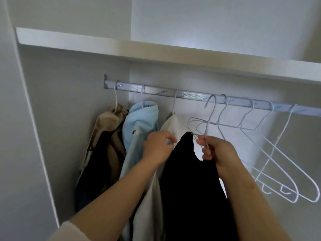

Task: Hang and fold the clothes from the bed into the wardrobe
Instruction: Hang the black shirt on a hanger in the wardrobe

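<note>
My right hand (214,151) grips the neck of a wire hanger (209,117) carrying the black garment (191,180). My left hand (159,146) pinches the garment's shoulder. The hook is at the rail (156,92) and, as I judge it, not seated. 3 hung garments (139,122) are done; 4 empty hangers (271,153) remain. Both forearms reach up and forward.

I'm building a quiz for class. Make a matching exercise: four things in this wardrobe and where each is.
1. tan garment
2. light blue garment
3. black garment
4. empty hangers

a. on the hanger the right hand grips
b. leftmost on the rail
c. bare, right part of the rail
d. second from left on the rail

Pairs: 1-b, 2-d, 3-a, 4-c.
</note>
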A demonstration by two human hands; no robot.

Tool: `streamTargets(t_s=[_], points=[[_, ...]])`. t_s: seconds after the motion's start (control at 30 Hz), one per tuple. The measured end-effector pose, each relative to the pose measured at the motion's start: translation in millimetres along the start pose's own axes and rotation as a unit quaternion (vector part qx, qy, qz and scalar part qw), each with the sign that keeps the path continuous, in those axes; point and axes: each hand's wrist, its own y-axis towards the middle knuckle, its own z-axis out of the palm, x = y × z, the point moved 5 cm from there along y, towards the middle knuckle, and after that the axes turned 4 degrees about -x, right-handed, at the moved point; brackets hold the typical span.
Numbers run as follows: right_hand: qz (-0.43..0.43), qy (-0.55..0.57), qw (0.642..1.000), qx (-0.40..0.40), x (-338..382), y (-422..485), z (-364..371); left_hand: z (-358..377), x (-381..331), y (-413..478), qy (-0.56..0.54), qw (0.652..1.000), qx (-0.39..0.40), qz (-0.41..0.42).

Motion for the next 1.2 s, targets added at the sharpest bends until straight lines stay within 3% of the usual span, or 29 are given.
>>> streamTargets(t_s=[0.1, 0.17, 0.33, 0.53, 0.73, 0.9, 1.03, 1.2], points=[[-0.016, 0.01, 1.0, 0.009, 21, 22, 19, 15, 17, 18, 0.04, 0.997, 0.059, 0.018], [-0.025, 0.011, 1.0, 0.008, 32, 36, 24, 24, 27, 22, -0.01, 0.997, 0.077, 0.015], [-0.024, 0.008, 1.0, -0.016, 33, 75, 34, 30, 37, 23, -0.166, 0.986, 0.018, -0.003], [-0.019, -0.092, 0.995, -0.045, -3, 107, 34, 33, 38, 20, -0.239, 0.969, 0.035, -0.045], [-0.131, -0.355, 0.923, -0.075, -11, 90, 27, 35, 44, 16, -0.26, 0.961, 0.028, -0.091], [-0.124, -0.347, 0.928, -0.061, -32, 65, 10, 42, 43, 11, -0.294, 0.948, -0.01, -0.123], [-0.215, -0.459, 0.849, -0.146, -18, 59, -3, 47, 42, 7, -0.303, 0.943, -0.036, -0.135], [-0.208, -0.485, 0.839, -0.131, -22, 58, 3, 47, 33, 2, -0.324, 0.935, -0.024, -0.145]])
